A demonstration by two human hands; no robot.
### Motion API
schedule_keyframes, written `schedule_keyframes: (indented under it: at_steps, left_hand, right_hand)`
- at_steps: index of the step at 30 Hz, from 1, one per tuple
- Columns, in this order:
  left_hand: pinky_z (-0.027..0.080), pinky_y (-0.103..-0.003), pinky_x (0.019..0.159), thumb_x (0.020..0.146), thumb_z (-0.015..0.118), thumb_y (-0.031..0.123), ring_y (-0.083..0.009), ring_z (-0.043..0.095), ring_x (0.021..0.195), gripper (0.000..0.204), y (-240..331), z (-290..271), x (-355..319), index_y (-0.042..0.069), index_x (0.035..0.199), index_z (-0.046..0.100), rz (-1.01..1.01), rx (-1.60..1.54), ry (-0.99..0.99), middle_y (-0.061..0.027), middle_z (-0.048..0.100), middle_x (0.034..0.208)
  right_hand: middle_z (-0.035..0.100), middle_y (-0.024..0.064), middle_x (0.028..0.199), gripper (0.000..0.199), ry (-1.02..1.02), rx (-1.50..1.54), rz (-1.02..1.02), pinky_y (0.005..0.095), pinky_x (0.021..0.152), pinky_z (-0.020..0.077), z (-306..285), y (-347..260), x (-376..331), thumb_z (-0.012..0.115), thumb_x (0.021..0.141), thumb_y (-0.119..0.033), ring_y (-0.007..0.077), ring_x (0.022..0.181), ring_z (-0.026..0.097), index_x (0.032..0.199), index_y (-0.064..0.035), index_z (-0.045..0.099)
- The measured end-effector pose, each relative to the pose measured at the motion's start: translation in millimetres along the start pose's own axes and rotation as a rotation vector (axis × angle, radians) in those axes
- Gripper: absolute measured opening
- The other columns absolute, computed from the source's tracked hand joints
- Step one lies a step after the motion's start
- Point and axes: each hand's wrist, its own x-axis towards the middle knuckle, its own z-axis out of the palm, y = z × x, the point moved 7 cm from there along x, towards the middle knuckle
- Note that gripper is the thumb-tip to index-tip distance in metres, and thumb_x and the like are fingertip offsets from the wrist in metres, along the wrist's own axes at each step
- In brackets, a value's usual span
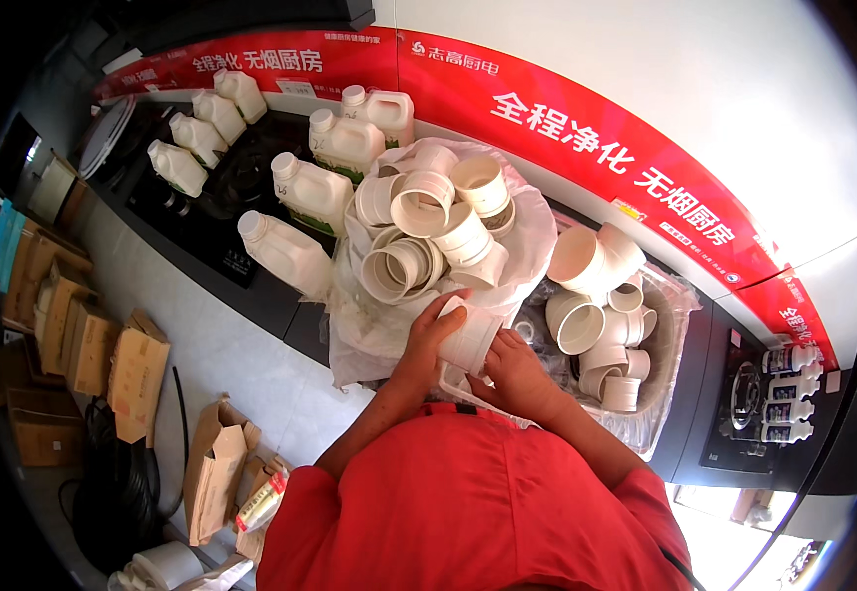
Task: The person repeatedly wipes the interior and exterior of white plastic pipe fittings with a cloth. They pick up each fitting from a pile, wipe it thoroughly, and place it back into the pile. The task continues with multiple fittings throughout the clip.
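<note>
Close in front of my red shirt, both hands hold one white plastic pipe fitting (470, 340). My left hand (432, 338) wraps round its left side, thumb on top. On the fitting's lower right, my right hand (519, 372) has its fingers curled against the wall. Just beyond lies a white plastic bag (357, 347) with several white pipe fittings (422, 203) heaped in it. To the right, a clear plastic-lined bin (666, 394) carries more pipe fittings (576, 323), elbows and tees among them.
White jugs (285, 254) stand on the dark counter at left, around a cooktop (236, 177). Small white bottles (789, 409) line the far right by another cooktop (743, 399). Cardboard boxes (220, 463) and a black hose coil (113, 483) lie on the floor at left.
</note>
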Motion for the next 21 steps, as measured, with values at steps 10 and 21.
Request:
schedule_keyframes:
  at_steps: [10,21]
  left_hand:
    - [0.042,-0.028,0.087,0.087,0.061,0.020,-0.0137,0.053,0.100,0.053,8.0,13.2,-4.0,0.006,0.133,0.040,0.042,0.045,-0.047,-0.0059,0.055,0.111]
    - [0.042,-0.027,0.086,0.086,0.061,0.019,-0.0128,0.054,0.098,0.045,12.4,9.8,-8.7,0.004,0.127,0.047,0.097,0.017,0.020,-0.0058,0.057,0.108]
  right_hand:
    - [0.060,0.0073,0.097,0.038,0.012,0.676,0.355,0.0298,0.080,0.0455,0.3,26.6,-7.3,0.067,0.078,-0.009,0.0166,0.089,0.058,0.114,-0.0018,0.054]
    - [0.056,0.0143,0.105,0.042,0.014,0.213,0.095,0.0377,0.084,0.0437,-5.2,3.5,-0.1,0.067,0.074,-0.010,0.0294,0.099,0.055,0.113,-0.0032,0.053]
